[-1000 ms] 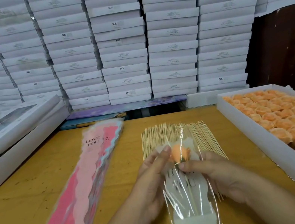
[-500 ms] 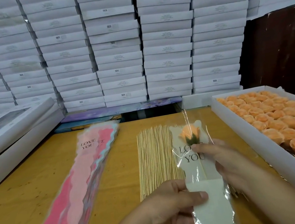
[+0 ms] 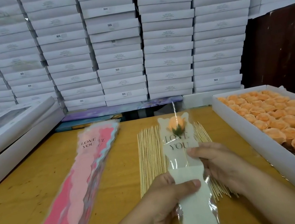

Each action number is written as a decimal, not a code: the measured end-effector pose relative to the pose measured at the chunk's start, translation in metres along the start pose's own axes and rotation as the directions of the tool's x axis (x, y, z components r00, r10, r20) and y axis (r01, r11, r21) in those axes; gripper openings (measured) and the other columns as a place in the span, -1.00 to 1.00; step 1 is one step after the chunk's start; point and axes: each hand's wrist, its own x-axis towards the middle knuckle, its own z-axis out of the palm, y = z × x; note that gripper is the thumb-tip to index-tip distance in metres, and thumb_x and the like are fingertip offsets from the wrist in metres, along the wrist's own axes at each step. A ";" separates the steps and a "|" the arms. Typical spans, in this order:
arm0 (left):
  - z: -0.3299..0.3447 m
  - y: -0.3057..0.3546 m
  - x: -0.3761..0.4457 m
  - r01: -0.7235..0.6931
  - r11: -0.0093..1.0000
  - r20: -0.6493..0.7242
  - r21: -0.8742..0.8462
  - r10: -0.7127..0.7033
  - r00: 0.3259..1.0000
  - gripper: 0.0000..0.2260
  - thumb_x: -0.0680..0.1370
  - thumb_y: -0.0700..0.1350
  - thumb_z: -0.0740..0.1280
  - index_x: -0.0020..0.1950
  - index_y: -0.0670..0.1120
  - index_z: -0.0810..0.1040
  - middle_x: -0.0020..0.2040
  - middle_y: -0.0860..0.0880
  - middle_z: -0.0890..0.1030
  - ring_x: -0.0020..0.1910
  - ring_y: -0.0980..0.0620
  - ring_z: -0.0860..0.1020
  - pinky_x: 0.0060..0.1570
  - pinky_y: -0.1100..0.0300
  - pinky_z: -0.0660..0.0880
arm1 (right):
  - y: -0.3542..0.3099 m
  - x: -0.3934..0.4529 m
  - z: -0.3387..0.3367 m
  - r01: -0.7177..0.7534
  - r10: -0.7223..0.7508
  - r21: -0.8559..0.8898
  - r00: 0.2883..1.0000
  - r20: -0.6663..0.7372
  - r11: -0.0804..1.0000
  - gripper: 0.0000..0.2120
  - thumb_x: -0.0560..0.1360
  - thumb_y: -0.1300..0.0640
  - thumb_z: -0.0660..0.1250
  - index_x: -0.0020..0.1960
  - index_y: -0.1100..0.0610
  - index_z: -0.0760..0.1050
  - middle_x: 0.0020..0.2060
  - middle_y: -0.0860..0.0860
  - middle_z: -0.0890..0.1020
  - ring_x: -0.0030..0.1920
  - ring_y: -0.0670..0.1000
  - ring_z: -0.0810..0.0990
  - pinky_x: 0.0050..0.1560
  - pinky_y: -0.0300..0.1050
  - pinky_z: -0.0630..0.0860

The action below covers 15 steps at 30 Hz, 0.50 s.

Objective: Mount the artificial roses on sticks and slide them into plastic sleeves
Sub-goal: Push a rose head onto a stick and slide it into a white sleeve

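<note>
An orange artificial rose [image 3: 175, 123] on a stick sits inside a clear plastic sleeve [image 3: 180, 145] printed "LOVE YOU", with a white lower part. My left hand [image 3: 167, 197] grips the sleeve's white lower part, thumb across its front. My right hand [image 3: 216, 161] pinches the sleeve's right edge just below the lettering. The sleeve is held over a spread of wooden sticks [image 3: 148, 157] lying on the wooden table [image 3: 30, 201].
A stack of pink and red sleeves [image 3: 80, 181] lies at the left. A white tray [image 3: 245, 134] of orange roses [image 3: 293, 125] runs along the right. White boxes [image 3: 8, 132] stand at far left, and a wall of stacked white boxes [image 3: 117, 44] rises behind.
The rose has slid from the middle of the sleeve up to its top end. My left hand dropped to the white lower part, and my right hand shifted to the sleeve's right edge.
</note>
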 end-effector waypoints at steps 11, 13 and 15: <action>0.001 -0.001 0.000 -0.009 1.000 -0.047 -0.007 0.009 0.999 -0.79 0.48 -0.24 0.51 0.10 -0.19 0.69 0.01 -0.22 0.72 -0.09 -0.11 0.71 -0.17 0.11 0.64 | 0.004 -0.003 0.001 -0.009 0.011 -0.154 1.000 0.013 0.988 -0.94 0.46 0.30 0.45 -0.09 0.26 0.69 -0.11 0.23 0.73 -0.18 0.16 0.72 -0.27 -0.09 0.63; 0.001 0.000 0.000 0.021 1.000 -0.013 0.004 -0.021 1.000 -0.73 0.48 -0.23 0.51 0.18 -0.17 0.66 0.05 -0.23 0.71 -0.05 -0.13 0.70 -0.06 0.06 0.63 | 0.002 -0.002 0.002 0.002 -0.006 -0.129 1.000 -0.029 0.992 -0.91 0.45 0.30 0.45 -0.05 0.25 0.69 -0.09 0.20 0.73 -0.14 0.17 0.73 -0.25 -0.08 0.63; 0.000 -0.001 -0.001 0.067 0.996 0.041 0.053 -0.070 0.997 -0.74 0.48 -0.23 0.51 0.17 -0.14 0.68 0.06 -0.19 0.71 -0.04 -0.10 0.69 -0.05 0.06 0.62 | 0.001 0.000 0.001 0.009 -0.017 -0.099 0.997 -0.073 0.995 -0.89 0.45 0.31 0.45 -0.02 0.26 0.67 -0.10 0.19 0.74 -0.15 0.16 0.73 -0.23 -0.06 0.65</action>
